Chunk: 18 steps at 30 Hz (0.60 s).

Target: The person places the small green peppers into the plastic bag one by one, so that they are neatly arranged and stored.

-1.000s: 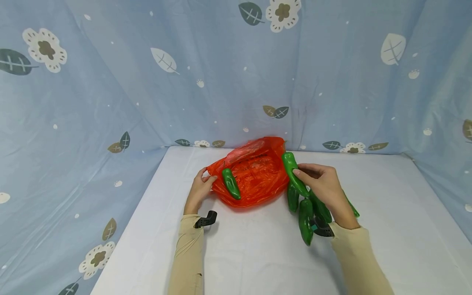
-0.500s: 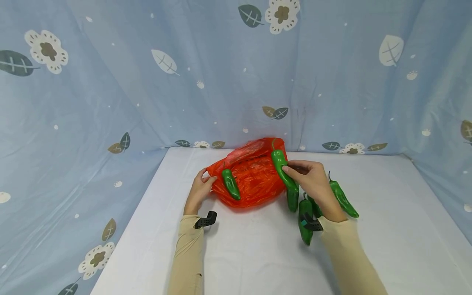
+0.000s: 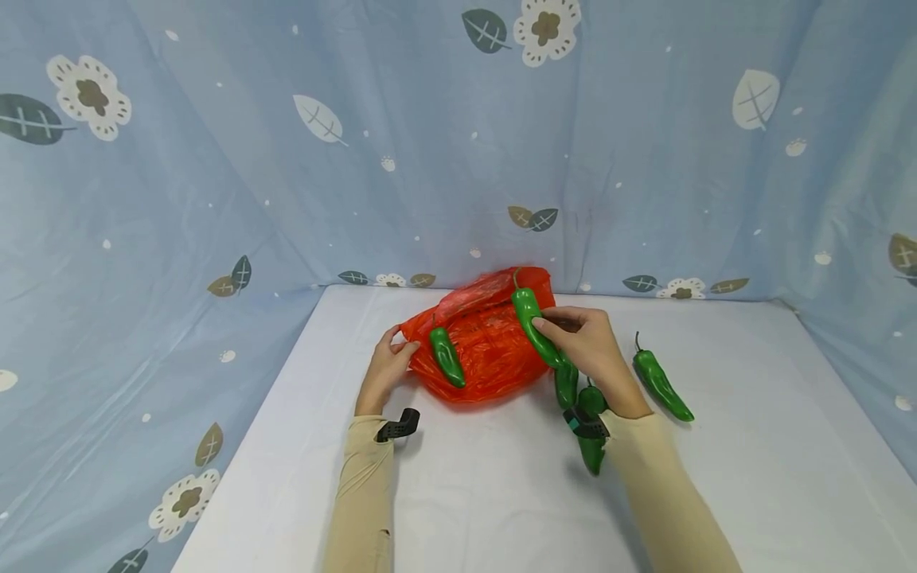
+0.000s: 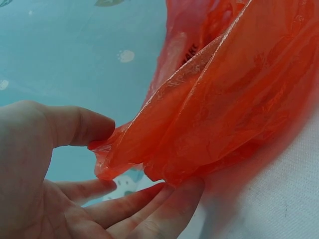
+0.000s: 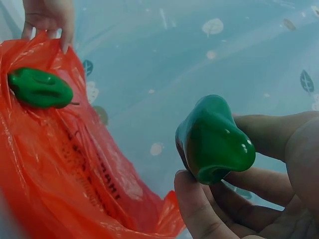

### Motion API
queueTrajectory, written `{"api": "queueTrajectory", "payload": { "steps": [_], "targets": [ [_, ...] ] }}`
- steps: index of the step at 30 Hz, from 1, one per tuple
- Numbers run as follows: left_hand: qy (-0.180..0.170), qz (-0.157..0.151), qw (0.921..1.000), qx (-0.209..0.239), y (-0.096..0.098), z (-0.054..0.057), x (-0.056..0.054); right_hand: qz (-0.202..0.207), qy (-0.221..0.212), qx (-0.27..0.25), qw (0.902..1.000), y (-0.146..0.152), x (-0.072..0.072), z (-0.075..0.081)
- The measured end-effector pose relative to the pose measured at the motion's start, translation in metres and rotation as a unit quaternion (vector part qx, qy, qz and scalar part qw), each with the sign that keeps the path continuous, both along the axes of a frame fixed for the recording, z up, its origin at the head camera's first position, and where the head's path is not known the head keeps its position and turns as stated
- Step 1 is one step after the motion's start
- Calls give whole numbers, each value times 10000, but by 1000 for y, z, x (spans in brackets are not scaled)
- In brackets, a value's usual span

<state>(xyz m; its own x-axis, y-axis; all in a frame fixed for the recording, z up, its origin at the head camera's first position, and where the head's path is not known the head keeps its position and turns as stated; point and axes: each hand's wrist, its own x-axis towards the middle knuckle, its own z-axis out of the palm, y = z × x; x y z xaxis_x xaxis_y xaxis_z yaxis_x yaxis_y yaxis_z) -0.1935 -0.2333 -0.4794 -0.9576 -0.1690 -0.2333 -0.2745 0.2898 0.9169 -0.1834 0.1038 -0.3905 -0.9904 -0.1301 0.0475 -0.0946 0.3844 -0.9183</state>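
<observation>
My left hand (image 3: 385,370) holds the left edge of a red plastic bag (image 3: 494,382). In the left wrist view the thumb lies on the bag's crumpled rim (image 4: 149,139) with fingers beneath it. One green chili pepper (image 3: 447,358) lies in the mouth of the bag, near that hand. My right hand (image 3: 591,354) grips another green pepper (image 3: 530,318) between thumb and fingers, over the bag's right side. The right wrist view looks at this pepper's blunt tip (image 5: 217,142) end-on.
Beside the bag's right edge lies a dark green pepper (image 3: 566,386). Further peppers (image 3: 591,454) lie partly hidden under my right wrist. A lone pepper (image 3: 662,386) rests farther right on the white table (image 3: 473,493). A blue patterned curtain (image 3: 401,143) stands behind.
My right hand has carried its pepper leftward, from beside the bag's right edge to over it. The peppers at right show more. My left hand has stayed put.
</observation>
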Motion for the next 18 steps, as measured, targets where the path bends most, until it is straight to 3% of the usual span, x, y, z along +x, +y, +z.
{"api": "queueTrajectory", "payload": {
  "steps": [18],
  "targets": [
    [12,-29,9999,-129,0,-1,-1,130,-109,-160,9997,-23,-14,-7]
  ]
}}
